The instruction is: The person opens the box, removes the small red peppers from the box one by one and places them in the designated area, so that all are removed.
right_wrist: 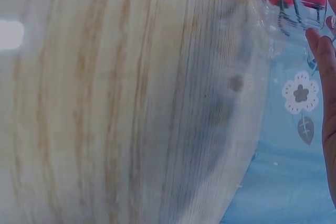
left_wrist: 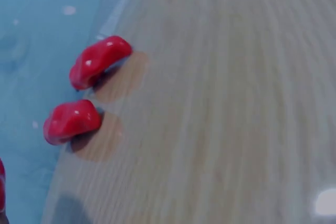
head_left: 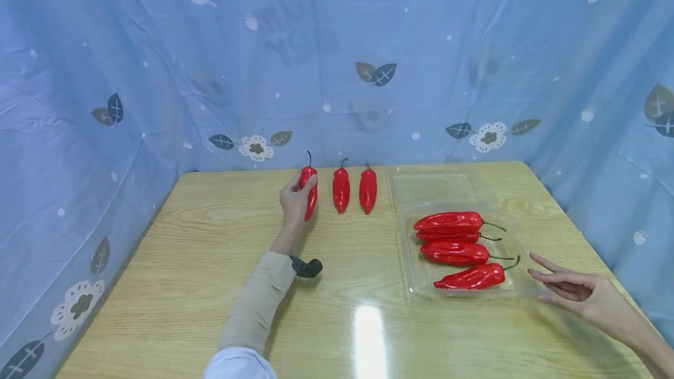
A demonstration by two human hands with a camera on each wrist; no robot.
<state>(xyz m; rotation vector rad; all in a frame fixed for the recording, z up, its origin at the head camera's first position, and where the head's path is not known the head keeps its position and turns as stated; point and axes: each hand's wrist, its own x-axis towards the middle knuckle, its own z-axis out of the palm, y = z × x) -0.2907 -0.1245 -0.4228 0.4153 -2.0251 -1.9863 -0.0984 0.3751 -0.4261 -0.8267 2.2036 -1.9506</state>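
Far back on the table, my left hand (head_left: 295, 200) pinches a red chili pepper (head_left: 312, 203) between thumb and fingers, its stem pointing away. Two more red peppers, a nearer one (head_left: 341, 190) and a farther one (head_left: 368, 192), lie in line to the right of that hand. Only a sliver of the held pepper (left_wrist: 1, 187) shows in the left wrist view. At the right, a clear plastic container (head_left: 413, 274) holds several red peppers (head_left: 455, 252) with stems to the right. Beside its right edge is my right hand (head_left: 590, 300), fingers extended, holding nothing.
The container's clear lid (head_left: 437, 189) lies folded open behind it. A blue patterned curtain (head_left: 326, 45) surrounds the wooden table (head_left: 210, 291) at the back and sides. A black wrist device (head_left: 307, 267) sticks out from my left sleeve.
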